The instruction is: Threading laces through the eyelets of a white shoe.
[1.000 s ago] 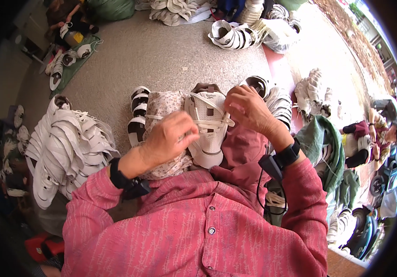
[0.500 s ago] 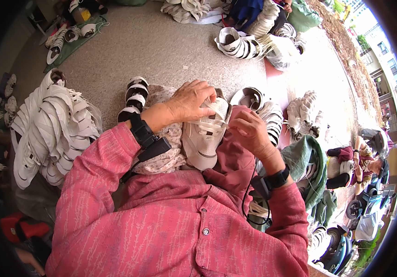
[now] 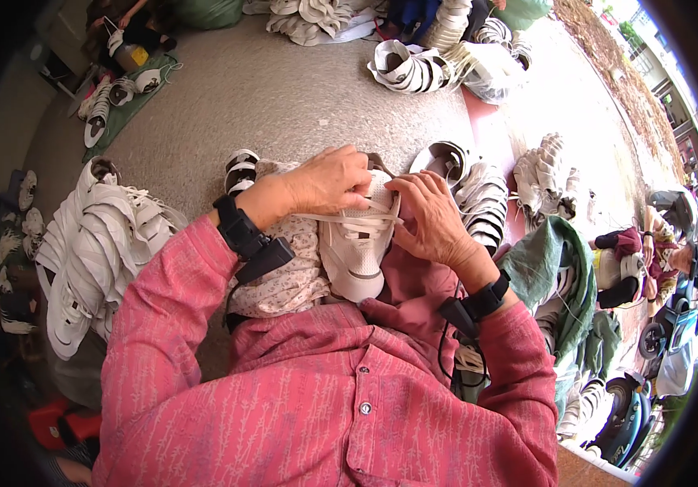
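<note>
A white shoe upper with mesh panels lies across my lap, its toe toward me. A pale shoelace runs across its throat between the two eyelet edges. From the left, my left hand reaches over the upper, fingers curled and closed at the lace; the fingertips are partly hidden. My right hand is closed on the upper's right eyelet edge, with index finger and thumb bent around it near the lace.
Stacked white uppers stand at my left. More nested uppers lie by my right knee, beside a green cloth. Farther off are a plastic bag of uppers, other seated people and a parked scooter at the right.
My right hand has moved up and left onto the upper's right edge. The left hand has shifted slightly left, and the lace now stretches across the throat. The view has tilted slightly.
</note>
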Available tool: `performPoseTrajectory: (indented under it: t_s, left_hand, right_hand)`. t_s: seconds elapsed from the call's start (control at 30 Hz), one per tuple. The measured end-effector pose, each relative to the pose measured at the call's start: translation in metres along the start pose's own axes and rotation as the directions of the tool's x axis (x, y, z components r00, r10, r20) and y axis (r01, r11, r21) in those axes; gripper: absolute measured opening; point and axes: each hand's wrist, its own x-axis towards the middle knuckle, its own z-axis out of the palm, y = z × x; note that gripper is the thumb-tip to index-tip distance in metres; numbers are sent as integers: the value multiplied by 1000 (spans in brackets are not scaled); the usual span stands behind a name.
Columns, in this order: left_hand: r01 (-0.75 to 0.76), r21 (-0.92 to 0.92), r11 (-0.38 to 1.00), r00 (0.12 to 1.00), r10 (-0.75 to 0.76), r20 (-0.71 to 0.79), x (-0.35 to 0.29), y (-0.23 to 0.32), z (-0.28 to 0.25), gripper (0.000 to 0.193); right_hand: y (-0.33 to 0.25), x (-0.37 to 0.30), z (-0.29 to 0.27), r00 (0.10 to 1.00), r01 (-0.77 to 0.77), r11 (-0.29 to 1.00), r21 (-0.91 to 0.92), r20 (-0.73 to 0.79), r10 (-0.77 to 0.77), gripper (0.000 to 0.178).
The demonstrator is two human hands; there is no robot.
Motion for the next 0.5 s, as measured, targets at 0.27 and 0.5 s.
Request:
performPoseTrajectory:
  t_s: [0.27, 0.5]
  left_hand:
    - [-24, 605, 796, 949, 208, -235, 40, 10, -58, 22]
    - [455, -558, 694, 874, -469, 128, -58, 37, 11, 33]
  right_hand:
    - [2, 8, 3, 999, -32, 994, 106, 8, 32, 43]
    - [10, 5, 45, 970, -224, 971, 89, -80, 231, 15]
